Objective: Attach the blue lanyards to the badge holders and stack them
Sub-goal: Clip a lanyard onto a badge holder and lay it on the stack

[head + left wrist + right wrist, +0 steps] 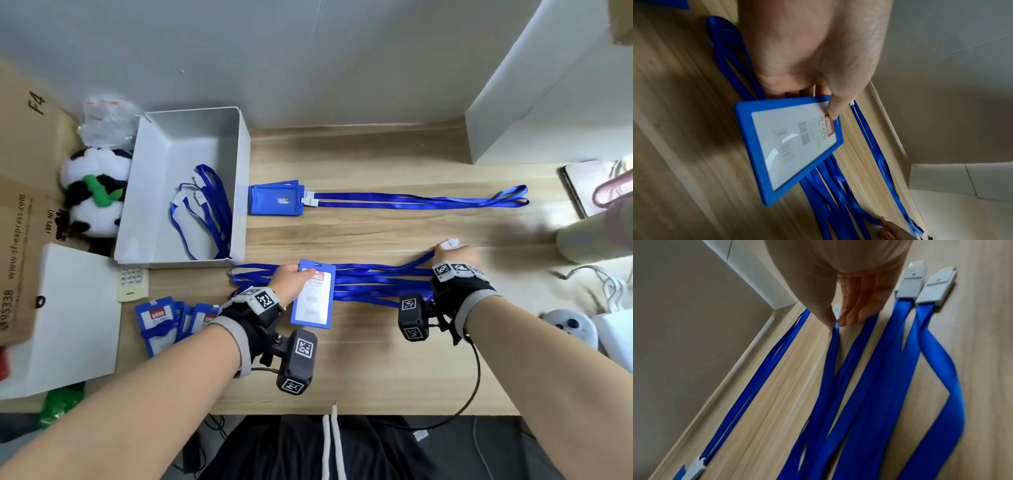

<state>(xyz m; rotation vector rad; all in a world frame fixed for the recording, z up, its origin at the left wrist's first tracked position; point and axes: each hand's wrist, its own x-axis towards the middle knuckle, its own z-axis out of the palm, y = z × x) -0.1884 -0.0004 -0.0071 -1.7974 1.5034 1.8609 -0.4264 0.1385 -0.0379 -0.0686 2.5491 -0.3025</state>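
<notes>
Left hand (291,281) grips a blue-framed badge holder (313,294) by its top edge; right hand (454,255) pinches one blue lanyard (833,344) from the bunch across the table (376,359).

A blue-framed badge holder (312,294) with a white card insert is raised above a spread of blue lanyards (373,281) lying flat along the worktop. Farther back, one finished holder with lanyard (275,197) lies flat.
</notes>
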